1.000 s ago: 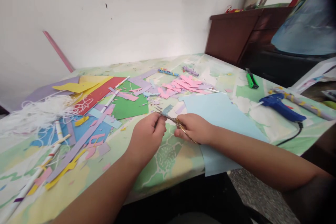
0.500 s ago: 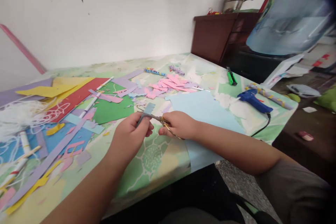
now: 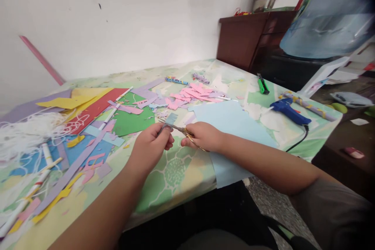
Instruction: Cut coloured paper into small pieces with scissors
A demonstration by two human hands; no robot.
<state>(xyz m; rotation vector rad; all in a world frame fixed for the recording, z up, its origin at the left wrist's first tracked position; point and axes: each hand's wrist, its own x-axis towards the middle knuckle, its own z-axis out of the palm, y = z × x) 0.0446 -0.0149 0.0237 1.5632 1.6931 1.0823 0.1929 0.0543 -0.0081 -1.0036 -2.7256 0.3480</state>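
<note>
My left hand [image 3: 152, 145] pinches a small light-blue piece of paper [image 3: 171, 118] whose upper edge is cut into short fringes. In my right hand [image 3: 203, 136] is a pair of scissors [image 3: 189, 133] with gold-coloured handles, fingers wrapped round the loops. The blades point left and meet the blue piece close to my left fingertips; whether they are apart I cannot make out. Under my right wrist lies a large light-blue sheet [image 3: 225, 115], its near corner hanging over the table edge.
Pink paper scraps [image 3: 195, 94], a green sheet [image 3: 133, 119], a red sheet [image 3: 96, 111] and tangled white string [image 3: 35, 133] spread across the left and middle. A blue glue gun [image 3: 290, 111] with a cord and a green utility knife [image 3: 263, 85] lie at the right.
The view has swung slightly left, so everything sits a little further right. Both hands keep their holds on the blue piece and the scissors, with little movement between them.
</note>
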